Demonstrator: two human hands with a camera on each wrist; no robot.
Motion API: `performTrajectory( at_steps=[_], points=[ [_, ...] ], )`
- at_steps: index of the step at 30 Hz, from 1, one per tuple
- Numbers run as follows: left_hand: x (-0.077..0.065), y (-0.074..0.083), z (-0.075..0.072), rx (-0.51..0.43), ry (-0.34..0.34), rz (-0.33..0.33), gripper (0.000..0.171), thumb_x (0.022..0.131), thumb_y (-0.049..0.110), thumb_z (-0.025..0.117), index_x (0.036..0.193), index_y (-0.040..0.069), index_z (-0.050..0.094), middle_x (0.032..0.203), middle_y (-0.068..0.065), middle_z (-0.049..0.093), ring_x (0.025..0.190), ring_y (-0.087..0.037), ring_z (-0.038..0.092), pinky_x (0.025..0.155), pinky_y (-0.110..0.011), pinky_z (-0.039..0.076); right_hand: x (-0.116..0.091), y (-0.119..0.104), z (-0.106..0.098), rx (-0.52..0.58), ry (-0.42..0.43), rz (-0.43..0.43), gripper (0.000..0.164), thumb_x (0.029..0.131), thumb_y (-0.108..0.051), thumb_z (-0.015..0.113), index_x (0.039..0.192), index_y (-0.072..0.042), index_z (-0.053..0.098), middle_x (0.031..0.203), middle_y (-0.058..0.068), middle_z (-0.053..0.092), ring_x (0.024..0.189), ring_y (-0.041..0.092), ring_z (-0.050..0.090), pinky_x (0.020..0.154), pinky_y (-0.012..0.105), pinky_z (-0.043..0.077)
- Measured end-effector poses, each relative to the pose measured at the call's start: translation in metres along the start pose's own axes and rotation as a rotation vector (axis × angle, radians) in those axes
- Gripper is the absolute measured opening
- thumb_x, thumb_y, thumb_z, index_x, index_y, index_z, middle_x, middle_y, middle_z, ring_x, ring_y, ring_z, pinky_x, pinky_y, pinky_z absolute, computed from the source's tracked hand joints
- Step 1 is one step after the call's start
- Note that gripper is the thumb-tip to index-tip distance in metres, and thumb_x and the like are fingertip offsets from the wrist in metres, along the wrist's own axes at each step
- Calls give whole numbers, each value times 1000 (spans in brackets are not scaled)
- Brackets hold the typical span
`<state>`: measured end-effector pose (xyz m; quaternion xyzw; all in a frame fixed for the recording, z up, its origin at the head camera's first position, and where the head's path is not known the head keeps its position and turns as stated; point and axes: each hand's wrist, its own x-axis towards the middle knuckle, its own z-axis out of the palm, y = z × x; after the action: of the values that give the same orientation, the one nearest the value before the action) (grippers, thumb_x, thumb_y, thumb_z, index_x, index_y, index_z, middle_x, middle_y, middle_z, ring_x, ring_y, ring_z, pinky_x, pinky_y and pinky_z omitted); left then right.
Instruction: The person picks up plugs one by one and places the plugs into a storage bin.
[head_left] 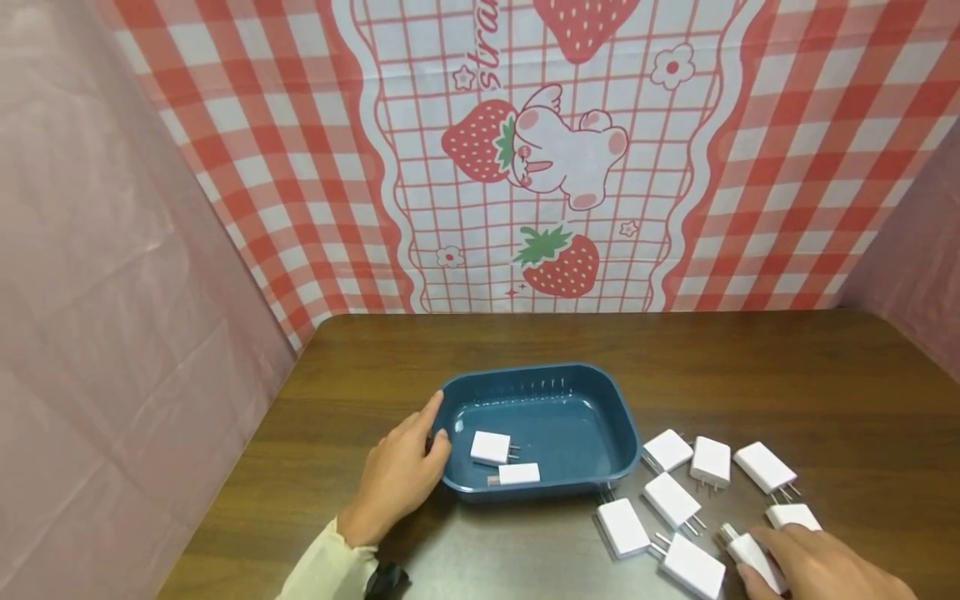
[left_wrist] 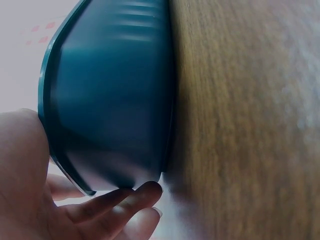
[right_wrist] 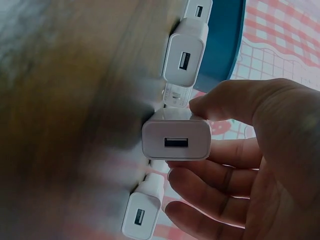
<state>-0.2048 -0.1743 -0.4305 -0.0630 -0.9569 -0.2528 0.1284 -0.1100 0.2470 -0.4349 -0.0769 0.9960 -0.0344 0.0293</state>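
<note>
My left hand (head_left: 401,467) is at the left end of a blue tray (head_left: 630,417), its thumb at the rim. In the left wrist view, its curled fingers (left_wrist: 142,197) touch the tray's outer wall. Inside the tray lie two white chargers: one (head_left: 491,447) with its prongs facing right, another (head_left: 519,474) on its side near the front wall. Between thumb and fingers, my right hand (head_left: 825,567) pinches a white charger (head_left: 756,563) at the table's front right. Its USB port faces the camera in the right wrist view.
Several loose white chargers lie right of the tray, among them one (head_left: 622,528) by its front corner, one (head_left: 693,566) near my right hand and one (head_left: 793,517) partly behind it. A checked strawberry cloth (head_left: 495,275) hangs behind the wooden table (head_left: 360,358).
</note>
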Motion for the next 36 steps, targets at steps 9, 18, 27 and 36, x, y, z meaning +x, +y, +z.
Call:
performTrajectory(
  at_steps=[9, 18, 27, 36],
  points=[
    [0, -1, 1, 8, 5, 7, 54, 90, 31, 54, 143, 26, 41, 122, 0, 62, 99, -21, 60, 74, -50, 50, -1, 2, 3, 1, 140, -56, 37, 71, -42, 76, 95, -16, 66, 82, -5, 61, 75, 15, 55, 60, 42, 49],
    [0, -3, 1, 12, 33, 36, 55, 90, 31, 55, 143, 25, 42, 118, -1, 64, 95, -23, 61, 70, -49, 50, 6, 7, -12, 62, 105, 18, 50, 72, -49, 73, 105, -12, 66, 98, 9, 66, 86, 29, 59, 64, 55, 50],
    [0, -2, 0, 7, 25, 35, 55, 90, 32, 54, 143, 24, 42, 118, -1, 64, 95, -22, 61, 71, -49, 50, 3, -9, -23, 172, 383, 53, 41, 69, -44, 77, 100, -19, 68, 90, 0, 64, 73, 16, 53, 54, 47, 46],
    [0, -1, -1, 9, 12, 17, 55, 90, 32, 53, 143, 25, 41, 118, 0, 64, 90, -20, 61, 69, -47, 50, 9, -21, -33, 199, 687, -134, 43, 58, -27, 80, 99, -19, 68, 81, -11, 57, 69, 3, 42, 48, 31, 38]
  ],
)
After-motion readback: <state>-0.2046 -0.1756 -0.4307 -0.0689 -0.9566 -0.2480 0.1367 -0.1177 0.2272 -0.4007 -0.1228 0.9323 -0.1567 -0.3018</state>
